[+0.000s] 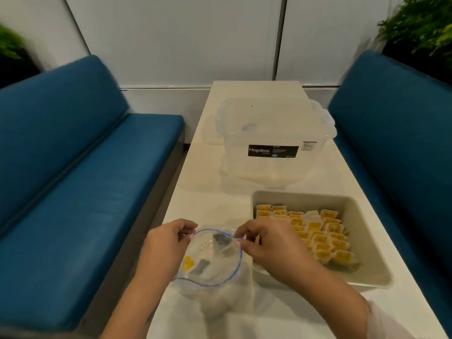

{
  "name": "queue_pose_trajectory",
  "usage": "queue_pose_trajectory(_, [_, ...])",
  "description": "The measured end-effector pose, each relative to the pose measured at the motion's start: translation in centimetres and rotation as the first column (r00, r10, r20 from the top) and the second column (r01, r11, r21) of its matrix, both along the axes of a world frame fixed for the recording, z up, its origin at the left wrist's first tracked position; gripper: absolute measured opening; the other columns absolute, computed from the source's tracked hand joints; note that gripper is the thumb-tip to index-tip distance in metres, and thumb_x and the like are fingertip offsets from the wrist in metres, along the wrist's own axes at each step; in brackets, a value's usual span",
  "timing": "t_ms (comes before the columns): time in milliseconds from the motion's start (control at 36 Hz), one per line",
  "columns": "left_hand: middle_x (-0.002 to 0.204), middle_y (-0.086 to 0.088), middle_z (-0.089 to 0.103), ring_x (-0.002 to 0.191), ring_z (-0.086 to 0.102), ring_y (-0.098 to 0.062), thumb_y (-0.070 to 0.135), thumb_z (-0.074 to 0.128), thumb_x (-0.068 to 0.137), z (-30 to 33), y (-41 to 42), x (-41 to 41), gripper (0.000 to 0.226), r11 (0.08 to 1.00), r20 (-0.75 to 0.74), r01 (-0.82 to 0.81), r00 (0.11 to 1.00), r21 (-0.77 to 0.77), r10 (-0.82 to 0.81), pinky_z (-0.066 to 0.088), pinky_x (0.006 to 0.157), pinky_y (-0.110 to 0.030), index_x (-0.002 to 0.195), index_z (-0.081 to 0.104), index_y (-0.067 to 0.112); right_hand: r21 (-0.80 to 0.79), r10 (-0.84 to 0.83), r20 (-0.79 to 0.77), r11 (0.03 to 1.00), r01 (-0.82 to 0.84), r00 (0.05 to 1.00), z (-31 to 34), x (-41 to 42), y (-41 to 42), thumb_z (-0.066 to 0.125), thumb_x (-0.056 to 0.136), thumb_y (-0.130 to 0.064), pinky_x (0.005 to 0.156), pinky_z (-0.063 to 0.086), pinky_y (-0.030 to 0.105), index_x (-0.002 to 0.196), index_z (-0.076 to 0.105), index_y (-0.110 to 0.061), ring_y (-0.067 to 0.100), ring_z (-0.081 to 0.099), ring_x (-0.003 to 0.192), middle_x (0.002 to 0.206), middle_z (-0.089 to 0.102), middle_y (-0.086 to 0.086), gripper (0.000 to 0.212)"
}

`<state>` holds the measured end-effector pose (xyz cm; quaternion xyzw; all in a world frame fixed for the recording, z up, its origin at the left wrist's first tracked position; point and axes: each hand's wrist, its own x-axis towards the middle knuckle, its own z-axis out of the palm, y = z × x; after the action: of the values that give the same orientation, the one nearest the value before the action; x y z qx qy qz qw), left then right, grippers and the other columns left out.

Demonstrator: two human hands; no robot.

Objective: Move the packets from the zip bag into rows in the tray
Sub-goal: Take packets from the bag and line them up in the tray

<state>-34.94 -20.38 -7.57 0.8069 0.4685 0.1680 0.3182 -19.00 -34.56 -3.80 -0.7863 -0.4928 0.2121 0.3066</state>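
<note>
Fingers on zip bag; packets in tray

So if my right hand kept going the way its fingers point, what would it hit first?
The right hand points left across the zip bag mouth, so it would probably meet the left hand on the opposite rim first; depth is unclear.

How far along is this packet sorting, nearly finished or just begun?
Well along, it seems. The shallow beige plastic tray already holds several rows of yellow-labelled packets. Both hands, left and right, pinch open the rim of the clear zip bag with the blue seal. A few packets inside it, one yellow-labelled, remain to move.
</note>
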Motion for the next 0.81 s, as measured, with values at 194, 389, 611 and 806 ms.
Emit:
queue_pose_trajectory(194, [0.077, 0.021, 0.066, 0.078, 0.062, 0.005, 0.014, 0.067, 0.084, -0.6, -1.0, -0.5, 0.019, 0.999, -0.019, 0.039, 0.999, -0.011, -0.039, 0.046, 0.071, -0.008, 0.092, 0.072, 0.031, -0.299, 0.331, 0.125, 0.911, -0.282, 0.935, -5.2, -4.5, 4.6, 0.05, 0.093, -0.007, 0.098, 0.038, 0.027, 0.128, 0.059, -0.021, 0.022, 0.052, 0.12, 0.13, 0.058, 0.004, 0.039])
queue_pose_trajectory(389, [0.076, 0.022, 0.063, 0.077, 0.06, 0.005, 0.017, 0.065, 0.086, -0.5, -0.9, -0.9, 0.019, 0.998, -0.015, 0.056, 0.998, -0.022, -0.056, 0.039, 0.065, 0.0, 0.096, 0.071, 0.032, -0.519, 0.416, 0.223, 0.816, -0.254, 0.882, -8.2, -6.5, 6.9, 0.05, 0.091, -0.01, 0.084, 0.045, 0.037, 0.113, 0.061, -0.004, 0.036, 0.056, 0.104, 0.117, 0.055, 0.018, 0.025])
queue_pose_trajectory(611, [0.085, 0.02, 0.067, 0.086, 0.063, -0.003, 0.019, 0.064, 0.087, -0.3, -1.1, -1.1, 0.02, 0.997, -0.052, 0.068, 0.996, -0.025, -0.069, 0.051, 0.08, -0.024, 0.099, 0.069, 0.034, -0.575, 0.42, 0.266, 0.792, -0.207, 0.867, -9.2, -7.3, 7.1, 0.052, 0.09, -0.021, 0.087, 0.049, 0.036, 0.114, 0.062, -0.008, 0.03, 0.057, 0.103, 0.115, 0.059, 0.013, 0.029])
queue_pose_trajectory(806, [0.09, 0.018, 0.068, 0.087, 0.063, -0.002, 0.019, 0.062, 0.088, 0.0, -0.9, -1.1, 0.021, 0.997, -0.054, 0.076, 0.996, -0.017, -0.076, 0.051, 0.079, -0.022, 0.101, 0.069, 0.034, -0.632, 0.448, 0.232, 0.744, -0.216, 0.863, -8.7, -7.2, 7.2, 0.055, 0.09, -0.015, 0.087, 0.048, 0.038, 0.116, 0.059, -0.007, 0.032, 0.058, 0.103, 0.115, 0.06, 0.015, 0.028])
